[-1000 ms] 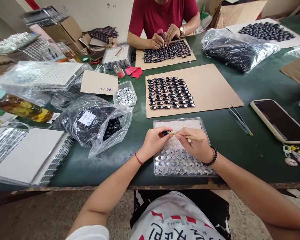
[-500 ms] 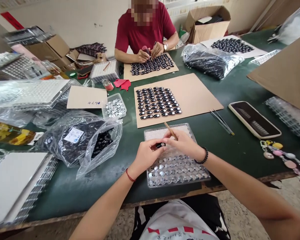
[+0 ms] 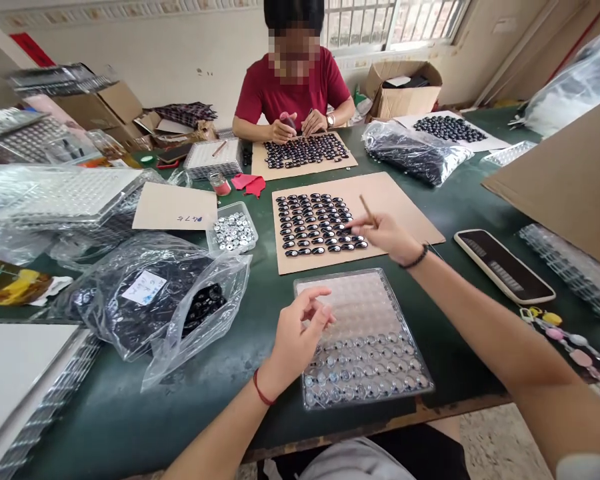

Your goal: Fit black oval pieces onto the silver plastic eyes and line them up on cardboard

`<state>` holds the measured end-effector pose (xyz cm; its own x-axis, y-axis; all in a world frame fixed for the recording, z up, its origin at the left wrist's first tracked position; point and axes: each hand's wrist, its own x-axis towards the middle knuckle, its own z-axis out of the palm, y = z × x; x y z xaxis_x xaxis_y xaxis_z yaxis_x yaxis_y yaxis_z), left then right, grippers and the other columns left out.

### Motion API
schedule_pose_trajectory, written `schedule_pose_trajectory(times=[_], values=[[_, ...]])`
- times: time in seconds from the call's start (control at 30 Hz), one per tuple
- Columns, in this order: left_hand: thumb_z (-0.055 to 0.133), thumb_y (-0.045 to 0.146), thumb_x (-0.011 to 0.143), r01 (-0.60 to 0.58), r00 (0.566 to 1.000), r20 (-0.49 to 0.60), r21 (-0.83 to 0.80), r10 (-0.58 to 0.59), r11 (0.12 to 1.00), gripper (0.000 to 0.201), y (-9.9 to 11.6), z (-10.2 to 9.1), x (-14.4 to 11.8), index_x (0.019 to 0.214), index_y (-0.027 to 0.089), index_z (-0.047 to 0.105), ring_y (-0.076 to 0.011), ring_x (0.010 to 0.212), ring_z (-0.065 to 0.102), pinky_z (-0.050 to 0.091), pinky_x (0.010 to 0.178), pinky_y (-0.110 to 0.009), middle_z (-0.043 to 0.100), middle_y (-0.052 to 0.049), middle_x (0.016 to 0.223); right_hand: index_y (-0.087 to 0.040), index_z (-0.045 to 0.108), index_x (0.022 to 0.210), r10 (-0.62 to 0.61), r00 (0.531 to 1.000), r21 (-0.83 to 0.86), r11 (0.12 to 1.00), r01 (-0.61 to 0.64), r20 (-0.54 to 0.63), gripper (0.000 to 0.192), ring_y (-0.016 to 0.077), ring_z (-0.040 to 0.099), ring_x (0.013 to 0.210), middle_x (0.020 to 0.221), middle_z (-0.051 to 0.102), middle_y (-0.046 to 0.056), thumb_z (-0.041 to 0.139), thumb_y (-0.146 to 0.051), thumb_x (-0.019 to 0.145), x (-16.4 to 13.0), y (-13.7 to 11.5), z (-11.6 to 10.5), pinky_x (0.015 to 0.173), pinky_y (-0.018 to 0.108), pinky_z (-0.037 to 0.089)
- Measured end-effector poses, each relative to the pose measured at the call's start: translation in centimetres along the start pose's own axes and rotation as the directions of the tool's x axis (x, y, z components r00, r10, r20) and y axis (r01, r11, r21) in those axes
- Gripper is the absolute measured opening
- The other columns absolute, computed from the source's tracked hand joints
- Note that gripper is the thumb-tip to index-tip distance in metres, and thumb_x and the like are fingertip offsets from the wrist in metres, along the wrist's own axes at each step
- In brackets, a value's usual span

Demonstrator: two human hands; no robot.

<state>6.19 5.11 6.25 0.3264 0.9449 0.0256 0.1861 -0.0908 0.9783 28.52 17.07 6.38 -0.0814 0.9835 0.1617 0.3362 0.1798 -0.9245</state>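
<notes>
Well left of the clear tray [image 3: 357,297], a plastic bag [image 3: 113,317] of dark pieces is lying on the green surface [image 3: 220,400], its open mouth facing the tray. Beyond the tray's far left corner, a small clear box [image 3: 211,243] is holding a heap of silvery parts.

Our left grip [image 3: 297,337] is hovering at the tray's left side, released, its thumb and forefinger parted. Just beyond the tray, a cardboard sheet [image 3: 410,217] is carrying rows of black pieces [image 3: 307,227] on its left part, so these are lying ahead of our left grip and apart from it. Farther beyond the tray, a person [image 3: 293,80] in a dark red top is working over a second batch of dark pieces. The tray's nearer half is showing rows of round, shiny shapes.

Beyond the tray, our right grip [image 3: 390,239] is clasping a thin brown stick [image 3: 367,208], which is slanting upward; its fingertips are meeting the right-hand end of the rows, and we cannot tell whether they are pinching a black piece too. Right of the tray, a phone [image 3: 500,260] is lying in a pale case.
</notes>
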Motion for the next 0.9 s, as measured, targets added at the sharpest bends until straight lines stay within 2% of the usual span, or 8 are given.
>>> schedule_pose_trajectory(times=[0.07,0.2,0.3,0.4,0.53,0.7,0.8,0.9], values=[[0.045,0.032,0.082,0.011,1.0,0.026,0.003,-0.011,1.0,0.022,0.0,0.2,-0.2,0.098,0.018,0.054,-0.0122,0.061,0.058,0.044,0.057,-0.022,0.06,0.0,0.064,-0.013,0.065,0.082,0.033,0.985,-0.21,0.975,-0.069,-0.169,0.013,0.0135,0.056,0.072,0.077,0.063,0.004,0.061,-0.017,0.07,4.8,1.7,-0.9,0.067,0.024,0.044],[0.044,0.031,0.083,0.052,0.993,0.11,0.002,-0.052,0.999,0.021,-0.4,0.6,-0.4,0.093,0.018,0.057,-0.0121,0.061,0.058,0.043,0.06,-0.022,0.061,-0.001,0.064,-0.01,0.065,0.079,0.081,0.971,-0.298,0.943,-0.148,-0.224,0.012,0.0146,0.055,0.067,0.07,0.061,0.004,0.062,-0.013,0.068,12.9,5.5,-1.2,0.068,0.027,0.044],[0.044,0.032,0.083,0.112,0.988,0.106,-0.03,-0.108,0.993,0.022,-0.7,0.5,-0.2,0.092,0.018,0.059,-0.0122,0.06,0.058,0.043,0.058,-0.022,0.06,-0.001,0.063,-0.01,0.064,0.078,0.113,0.962,-0.353,0.914,-0.199,-0.25,0.012,0.0158,0.054,0.067,0.071,0.061,0.005,0.061,-0.013,0.067,16.1,8.0,-0.9,0.069,0.03,0.044],[0.045,0.033,0.082,0.161,0.983,0.097,-0.071,-0.154,0.984,0.022,-0.8,0.4,0.0,0.091,0.018,0.059,-0.0124,0.06,0.057,0.042,0.055,-0.021,0.059,-0.001,0.062,-0.01,0.064,0.077,0.135,0.957,-0.398,0.887,-0.232,-0.258,0.012,0.0176,0.054,0.069,0.073,0.061,0.006,0.061,-0.013,0.067,17.2,9.6,-0.6,0.071,0.032,0.043],[0.045,0.034,0.082,0.227,0.973,0.077,-0.161,-0.217,0.96,0.023,-0.8,0.4,0.3,0.088,0.017,0.058,-0.0115,0.057,0.055,0.042,0.054,-0.021,0.057,0.0,0.059,-0.011,0.064,0.076,0.134,0.957,-0.413,0.88,-0.235,-0.257,0.01,0.0187,0.054,0.07,0.072,0.061,0.007,0.061,-0.016,0.068,17.2,9.8,-0.4,0.072,0.032,0.043],[0.048,0.032,0.08,0.232,0.971,0.0,-0.219,-0.238,0.948,0.019,-0.5,-0.3,0.8,0.085,0.017,0.058,-0.0097,0.053,0.052,0.042,0.054,-0.021,0.057,0.001,0.056,-0.012,0.062,0.075,0.109,0.938,-0.375,0.896,-0.235,-0.329,0.012,0.0172,0.053,0.07,0.073,0.059,0.005,0.057,-0.023,0.074,15.8,7.9,-0.6,0.071,0.028,0.042],[0.05,0.03,0.079,0.172,0.969,-0.113,-0.328,-0.22,0.929,0.016,-0.3,-1.0,1.4,0.084,0.017,0.057,-0.0089,0.049,0.05,0.042,0.051,-0.021,0.055,0.002,0.054,-0.015,0.059,0.083,0.049,0.933,-0.318,0.933,-0.17,-0.356,0.032,0.0106,0.05,0.063,0.079,0.056,0.002,0.033,-0.034,0.09,11.7,5.2,-0.2,0.062,0.022,0.042],[0.049,0.029,0.079,0.137,0.951,-0.186,-0.467,-0.248,0.873,0.014,-0.3,-1.5,2.0,0.083,0.017,0.056,-0.0081,0.045,0.047,0.039,0.047,-0.019,0.052,0.003,0.05,-0.015,0.055,0.073,-0.108,0.985,-0.06,0.993,0.101,-0.132,0.049,0.0073,0.044,0.051,0.065,0.049,0.0,0.021,-0.045,0.093,4.4,0.9,1.5,0.05,0.017,0.037]])
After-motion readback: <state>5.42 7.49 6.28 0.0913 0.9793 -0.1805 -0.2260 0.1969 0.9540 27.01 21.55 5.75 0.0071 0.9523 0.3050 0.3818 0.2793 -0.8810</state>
